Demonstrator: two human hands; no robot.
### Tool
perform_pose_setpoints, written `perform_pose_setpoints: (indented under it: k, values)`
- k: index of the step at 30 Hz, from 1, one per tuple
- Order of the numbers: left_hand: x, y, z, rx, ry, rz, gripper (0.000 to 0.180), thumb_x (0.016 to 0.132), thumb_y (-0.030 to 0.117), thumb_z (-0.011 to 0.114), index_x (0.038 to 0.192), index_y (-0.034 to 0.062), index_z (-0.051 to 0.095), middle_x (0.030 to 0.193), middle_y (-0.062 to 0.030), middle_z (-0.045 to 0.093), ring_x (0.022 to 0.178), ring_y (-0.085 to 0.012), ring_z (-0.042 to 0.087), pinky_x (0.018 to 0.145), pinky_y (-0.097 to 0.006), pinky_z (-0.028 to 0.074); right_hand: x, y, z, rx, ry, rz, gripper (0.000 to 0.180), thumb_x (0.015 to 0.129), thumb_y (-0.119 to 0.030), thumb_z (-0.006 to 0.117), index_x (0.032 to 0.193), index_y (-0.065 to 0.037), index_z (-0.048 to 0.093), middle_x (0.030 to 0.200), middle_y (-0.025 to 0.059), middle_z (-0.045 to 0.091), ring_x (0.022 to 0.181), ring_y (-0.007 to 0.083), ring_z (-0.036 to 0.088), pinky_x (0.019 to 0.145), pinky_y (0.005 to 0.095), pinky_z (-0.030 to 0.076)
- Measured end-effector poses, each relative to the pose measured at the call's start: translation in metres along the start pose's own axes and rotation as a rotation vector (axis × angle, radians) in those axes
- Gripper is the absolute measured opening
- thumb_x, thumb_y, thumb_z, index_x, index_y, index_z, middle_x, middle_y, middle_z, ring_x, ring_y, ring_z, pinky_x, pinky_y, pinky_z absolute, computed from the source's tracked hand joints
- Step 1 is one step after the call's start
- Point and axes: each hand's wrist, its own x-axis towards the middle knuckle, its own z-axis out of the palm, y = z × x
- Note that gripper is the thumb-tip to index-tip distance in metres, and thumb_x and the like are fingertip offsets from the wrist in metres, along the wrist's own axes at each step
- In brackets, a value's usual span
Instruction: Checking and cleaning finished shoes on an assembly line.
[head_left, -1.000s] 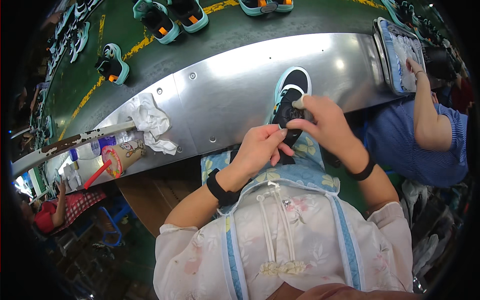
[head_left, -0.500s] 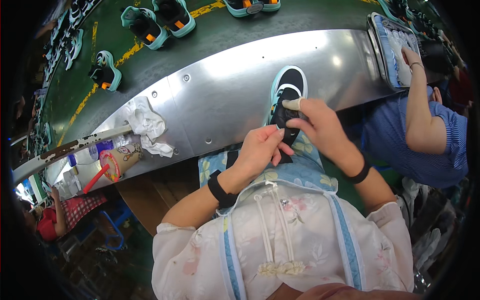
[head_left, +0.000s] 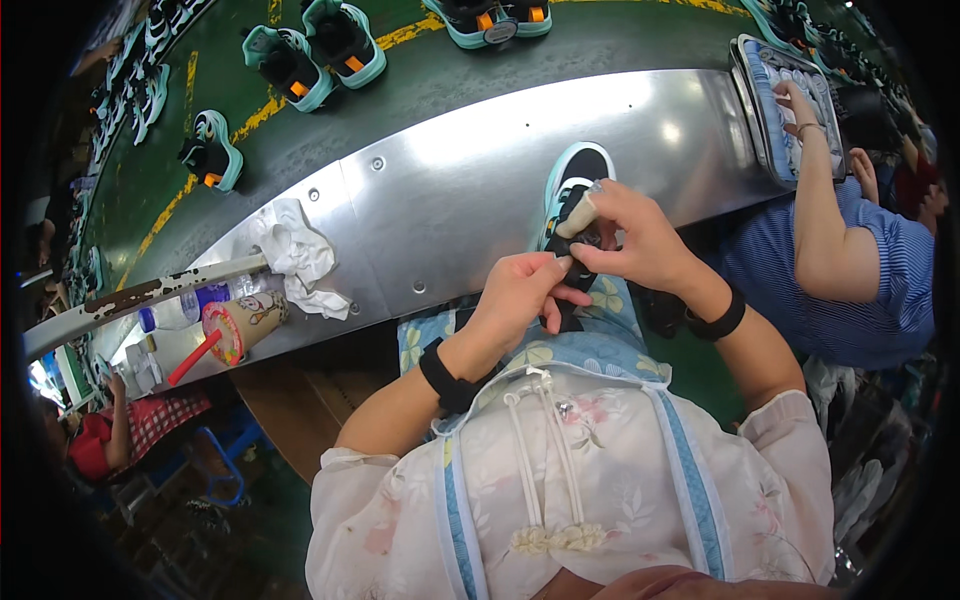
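Observation:
A black sneaker (head_left: 582, 163) with a white and mint sole lies at the near edge of the metal bench, its toe pointing away from me. My right hand (head_left: 632, 238) is bent over the shoe's black upper near the opening, thumb and forefinger closed on it; one finger wears a beige cover. My left hand (head_left: 520, 298) is beside it at the shoe's near end, thumb and forefinger pinched on the black edge, the other fingers curled loosely. The fingertips of both hands almost meet. My hands hide the exact part they pinch.
Several similar sneakers (head_left: 290, 68) stand on the green surface (head_left: 400, 85) beyond the metal bench (head_left: 480, 150). At left are crumpled white paper (head_left: 297, 255), a cup with a red straw (head_left: 240, 322) and a worn metal bar (head_left: 150, 295). A co-worker's arm (head_left: 835, 225) reaches into a tray (head_left: 760, 110) at right.
My right hand's fingers have curled in further over the shoe, and its wrist has shifted slightly right. My left hand stays at the shoe's near end. The co-worker's hand has moved at the tray.

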Motion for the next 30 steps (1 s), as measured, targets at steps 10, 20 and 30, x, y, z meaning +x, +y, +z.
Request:
perform_pose_setpoints:
  k: [10,20,30]
  values:
    - [0.004,-0.001,-0.004,-0.028,-0.052,-0.022,0.03,0.099,0.021,0.05,0.105,-0.0073,0.059,0.091,-0.0159,0.066,0.071,-0.0155,0.068,0.044,-0.02,0.047,-0.015,-0.007,-0.01,-0.256,0.082,-0.02,0.028,0.075,-0.016,0.076,0.098,-0.005,0.063,0.077,0.0103,0.056,0.062,0.0216,0.056,0.058,0.031,0.045]
    - [0.011,-0.001,0.002,-0.022,-0.052,0.007,0.028,0.1,0.021,0.049,0.103,-0.0042,0.06,0.088,-0.0168,0.069,0.06,-0.0119,0.062,0.045,-0.019,0.046,-0.012,-0.007,-0.021,-0.5,0.043,-0.049,0.028,0.075,-0.021,0.076,0.088,-0.004,0.058,0.074,0.0114,0.053,0.061,0.0266,0.054,0.056,0.0346,0.044]
    - [-0.02,0.005,0.015,0.743,0.171,0.499,0.029,0.09,0.025,0.062,0.104,0.0003,0.057,0.11,-0.016,0.061,0.078,-0.0206,0.061,0.064,-0.027,0.048,-0.017,-0.006,-0.01,-0.122,0.121,0.124,0.034,0.077,-0.01,0.074,0.109,-0.005,0.063,0.087,0.0097,0.063,0.064,0.0162,0.056,0.062,0.028,0.047]
